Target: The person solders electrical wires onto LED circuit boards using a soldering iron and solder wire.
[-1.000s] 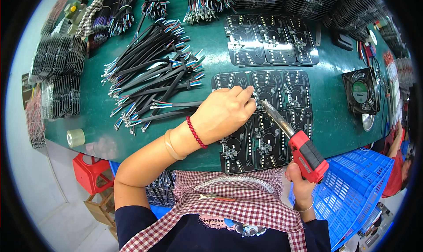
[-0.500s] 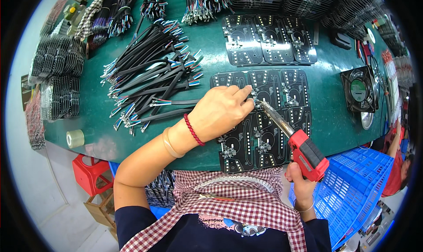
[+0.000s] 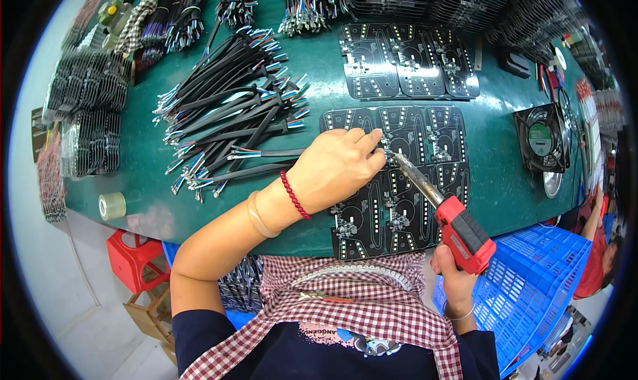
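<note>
My left hand [image 3: 342, 161] is closed in a pinch over a black circuit board [image 3: 403, 135] in the middle of the lower panel of boards. A black sleeved wire cable [image 3: 269, 153] runs beneath this hand towards the pinched fingertips, which hide its near end. In my right hand [image 3: 454, 277] is a red and black soldering gun [image 3: 463, 234], gripped by its handle. Its metal tip slants up to the left and meets the board right beside my left fingertips. Whether the tip touches a wire there is too small to tell.
Left of the boards lies a heap of black cables [image 3: 226, 107] with coloured wire ends. Another board panel [image 3: 412, 68] lies farther back. A small fan [image 3: 541, 137] stands at the right, above a blue crate [image 3: 518, 287]. A tape roll [image 3: 112, 206] sits near the left edge.
</note>
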Action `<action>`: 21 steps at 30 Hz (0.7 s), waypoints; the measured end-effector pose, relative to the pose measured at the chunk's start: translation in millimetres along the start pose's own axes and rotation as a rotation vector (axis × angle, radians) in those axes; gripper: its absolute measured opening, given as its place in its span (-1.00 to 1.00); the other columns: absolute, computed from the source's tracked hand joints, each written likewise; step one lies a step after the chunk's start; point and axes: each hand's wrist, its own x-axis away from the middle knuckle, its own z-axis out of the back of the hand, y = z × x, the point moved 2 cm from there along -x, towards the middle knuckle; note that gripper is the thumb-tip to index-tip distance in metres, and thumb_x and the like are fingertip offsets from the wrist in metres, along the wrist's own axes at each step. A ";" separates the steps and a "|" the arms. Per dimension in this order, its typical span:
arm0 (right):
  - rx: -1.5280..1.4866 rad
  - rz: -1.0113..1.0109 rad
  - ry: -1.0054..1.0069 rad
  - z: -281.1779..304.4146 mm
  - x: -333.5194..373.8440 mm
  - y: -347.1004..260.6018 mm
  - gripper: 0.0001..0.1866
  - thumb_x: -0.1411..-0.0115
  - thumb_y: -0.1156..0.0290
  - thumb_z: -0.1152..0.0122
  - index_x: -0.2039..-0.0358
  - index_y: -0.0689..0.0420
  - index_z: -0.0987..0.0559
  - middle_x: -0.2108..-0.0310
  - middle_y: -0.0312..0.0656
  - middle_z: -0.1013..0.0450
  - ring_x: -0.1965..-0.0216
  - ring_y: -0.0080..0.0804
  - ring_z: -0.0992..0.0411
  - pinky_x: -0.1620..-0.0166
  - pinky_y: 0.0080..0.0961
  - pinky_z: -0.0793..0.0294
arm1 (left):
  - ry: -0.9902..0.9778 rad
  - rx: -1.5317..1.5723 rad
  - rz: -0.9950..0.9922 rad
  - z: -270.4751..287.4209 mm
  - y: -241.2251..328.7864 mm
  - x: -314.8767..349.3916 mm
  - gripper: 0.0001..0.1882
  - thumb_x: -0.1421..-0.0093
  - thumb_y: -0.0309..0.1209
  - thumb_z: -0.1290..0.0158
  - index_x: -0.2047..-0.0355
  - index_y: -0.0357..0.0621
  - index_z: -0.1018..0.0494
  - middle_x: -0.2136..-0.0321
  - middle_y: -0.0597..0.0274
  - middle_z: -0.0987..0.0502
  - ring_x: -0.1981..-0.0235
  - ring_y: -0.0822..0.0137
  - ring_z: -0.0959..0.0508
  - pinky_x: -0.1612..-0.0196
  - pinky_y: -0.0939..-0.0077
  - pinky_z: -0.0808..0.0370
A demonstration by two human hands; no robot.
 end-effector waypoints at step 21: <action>-0.034 -0.231 -0.014 12.9 4.4 -4.9 -0.68 -0.06 0.46 -0.36 0.15 0.23 -0.54 0.29 -0.25 -0.50 0.30 -0.53 -0.46 0.23 -0.53 -0.45 | 0.042 -0.055 -0.004 -1.9 3.5 0.0 -0.75 0.03 -0.43 -0.05 0.28 -0.15 -0.53 0.12 0.11 -0.55 0.37 0.34 -0.52 0.28 0.44 -0.48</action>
